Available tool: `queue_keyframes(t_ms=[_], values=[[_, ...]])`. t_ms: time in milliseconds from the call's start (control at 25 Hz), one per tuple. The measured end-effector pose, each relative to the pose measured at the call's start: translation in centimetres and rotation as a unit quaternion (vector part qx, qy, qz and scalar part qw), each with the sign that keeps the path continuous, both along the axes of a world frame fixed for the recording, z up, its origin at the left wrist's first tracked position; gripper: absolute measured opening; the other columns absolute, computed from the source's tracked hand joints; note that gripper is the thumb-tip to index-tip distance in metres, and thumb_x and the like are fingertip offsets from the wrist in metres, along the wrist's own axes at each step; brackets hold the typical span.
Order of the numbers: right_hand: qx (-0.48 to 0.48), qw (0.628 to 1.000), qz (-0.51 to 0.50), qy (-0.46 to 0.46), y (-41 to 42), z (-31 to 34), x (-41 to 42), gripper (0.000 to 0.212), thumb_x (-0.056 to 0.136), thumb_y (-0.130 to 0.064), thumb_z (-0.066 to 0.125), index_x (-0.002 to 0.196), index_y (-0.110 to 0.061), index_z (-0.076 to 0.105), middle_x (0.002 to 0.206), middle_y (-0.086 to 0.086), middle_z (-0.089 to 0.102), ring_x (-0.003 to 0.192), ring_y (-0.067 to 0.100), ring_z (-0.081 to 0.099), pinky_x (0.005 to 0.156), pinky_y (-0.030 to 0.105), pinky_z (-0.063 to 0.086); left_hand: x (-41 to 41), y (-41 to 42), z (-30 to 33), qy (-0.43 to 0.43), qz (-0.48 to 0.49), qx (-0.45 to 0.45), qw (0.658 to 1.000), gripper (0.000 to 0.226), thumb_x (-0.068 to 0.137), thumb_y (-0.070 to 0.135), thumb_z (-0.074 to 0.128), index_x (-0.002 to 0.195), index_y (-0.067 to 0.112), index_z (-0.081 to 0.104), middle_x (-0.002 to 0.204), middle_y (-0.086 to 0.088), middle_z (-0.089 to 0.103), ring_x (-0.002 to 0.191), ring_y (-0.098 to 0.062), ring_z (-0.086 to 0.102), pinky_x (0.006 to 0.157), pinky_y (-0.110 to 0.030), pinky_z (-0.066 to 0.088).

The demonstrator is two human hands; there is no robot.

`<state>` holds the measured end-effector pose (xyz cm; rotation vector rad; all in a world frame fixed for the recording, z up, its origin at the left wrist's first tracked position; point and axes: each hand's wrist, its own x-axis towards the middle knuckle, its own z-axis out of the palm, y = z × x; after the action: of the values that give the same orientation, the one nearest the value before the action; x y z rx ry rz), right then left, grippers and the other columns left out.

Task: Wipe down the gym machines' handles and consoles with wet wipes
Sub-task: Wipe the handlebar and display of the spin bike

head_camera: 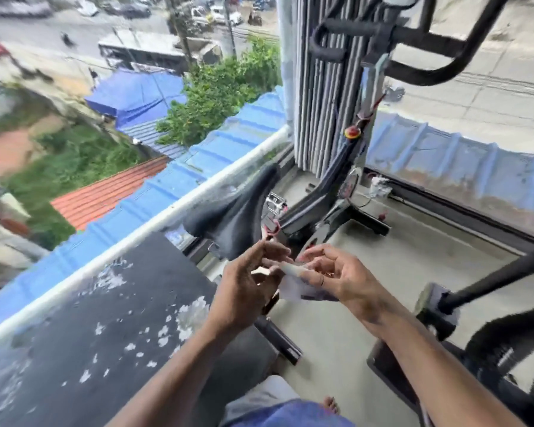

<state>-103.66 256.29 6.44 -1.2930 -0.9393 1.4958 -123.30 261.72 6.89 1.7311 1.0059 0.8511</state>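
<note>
Your fingers (278, 252) on both hands are curled and pinching a white wet wipe (293, 280), left hand (247, 285) and right hand (336, 278) close together above the floor, in front of the bike saddle (232, 217). The wipe's rolled upper edge runs roughly left-to-right between your hands, loose sheet hanging below. Judgement: you are readying the wipe; the handlebars (413, 44) ahead look untouched, so wiping remains.

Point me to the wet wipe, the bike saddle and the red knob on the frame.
wet wipe (293, 286): head view, on the white sheet between the two hands.
bike saddle (228, 217): head view, on the dark top of the seat.
red knob (350, 132): head view, on the knob's red cap.
</note>
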Motion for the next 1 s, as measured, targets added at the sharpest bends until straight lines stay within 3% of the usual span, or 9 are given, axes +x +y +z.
queue_keyframes(t_ms=[160,240,320,440,520,640,760,920,1000], values=[[-0.001,0.998,0.06,-0.034,4.8,0.4,-1.3,0.021,0.086,-0.021,0.079,0.099,-0.008,0.07,0.091,0.015,0.074,0.084,0.029,0.074,0.082,0.047,0.063,-2.4,3.7,0.2,0.039,-0.029,0.095,0.994,0.043,0.081,-0.017,0.067,0.093,0.023,0.076,0.109,0.011,0.075,0.098,-0.013,0.074,0.079,-0.034,0.06],[0.043,0.989,0.038,-0.135,6.9,-0.2,-1.3,0.01,0.09,-0.013,0.078,0.094,-0.017,0.07,0.091,0.011,0.076,0.083,0.026,0.077,0.074,0.04,0.063,-3.7,6.4,0.0,0.064,-0.067,0.144,0.985,0.041,0.084,-0.013,0.06,0.099,0.02,0.079,0.119,0.012,0.073,0.109,-0.01,0.071,0.089,-0.03,0.058],[0.089,0.968,-0.033,-0.233,9.3,-1.6,-0.5,0.022,0.092,-0.005,0.071,0.098,-0.025,0.069,0.094,-0.002,0.076,0.085,0.017,0.076,0.077,0.04,0.063,-4.6,11.2,-1.4,0.123,-0.032,0.221,0.967,0.037,0.09,0.003,0.054,0.114,0.02,0.077,0.13,0.009,0.069,0.118,-0.008,0.066,0.101,-0.029,0.053],[0.154,0.897,-0.171,-0.377,13.9,-3.6,0.4,0.025,0.092,-0.005,0.068,0.104,-0.025,0.075,0.101,-0.011,0.074,0.097,0.013,0.069,0.087,0.032,0.057,-4.0,18.6,-3.0,0.344,-0.017,0.204,0.916,0.05,0.105,0.046,0.048,0.153,0.033,0.045,0.157,0.004,0.048,0.138,-0.022,0.051,0.112,-0.047,0.045],[0.15,0.85,-0.244,-0.442,17.4,-4.3,0.8,0.017,0.091,-0.01,0.07,0.1,-0.023,0.076,0.103,-0.005,0.074,0.103,0.021,0.064,0.09,0.025,0.048,-3.3,21.0,-3.6,0.456,-0.048,0.13,0.879,0.065,0.102,0.071,0.03,0.161,0.045,0.022,0.165,0.007,0.037,0.141,-0.026,0.049,0.107,-0.045,0.048],[0.168,0.839,-0.261,-0.446,22.4,-5.8,0.8,0.007,0.089,-0.008,0.072,0.094,-0.014,0.073,0.102,0.005,0.072,0.095,0.024,0.067,0.083,0.002,0.038,-3.1,21.4,-3.9,0.49,-0.016,0.156,0.858,0.068,0.097,0.08,0.019,0.159,0.052,0.02,0.156,0.011,0.051,0.124,-0.026,0.063,0.088,-0.042,0.056],[0.177,0.849,-0.246,-0.433,25.1,-7.7,-0.3,0.018,0.088,-0.003,0.069,0.103,-0.013,0.074,0.105,0.006,0.072,0.096,0.022,0.068,0.093,0.03,0.055,-3.0,21.1,-4.3,0.473,0.001,0.173,0.864,0.067,0.097,0.079,0.021,0.159,0.051,0.025,0.148,0.01,0.059,0.12,-0.026,0.065,0.085,-0.041,0.055],[0.226,0.847,-0.262,-0.403,25.0,-8.5,-1.1,0.024,0.09,0.002,0.068,0.112,-0.006,0.074,0.107,0.01,0.067,0.095,0.002,0.057,0.093,0.006,0.043,-3.2,21.6,-5.2,0.473,0.009,0.186,0.861,0.073,0.094,0.082,0.014,0.159,0.05,0.024,0.141,0.009,0.065,0.119,-0.023,0.066,0.082,-0.04,0.054],[0.232,0.858,-0.241,-0.39,24.5,-8.9,-1.3,0.025,0.099,-0.008,0.063,0.122,-0.003,0.07,0.12,0.01,0.062,0.108,0.002,0.056,0.098,0.017,0.05,-3.3,21.5,-5.4,0.473,0.011,0.185,0.861,0.073,0.094,0.081,0.015,0.158,0.048,0.025,0.136,0.006,0.068,0.116,-0.024,0.067,0.079,-0.039,0.054]])
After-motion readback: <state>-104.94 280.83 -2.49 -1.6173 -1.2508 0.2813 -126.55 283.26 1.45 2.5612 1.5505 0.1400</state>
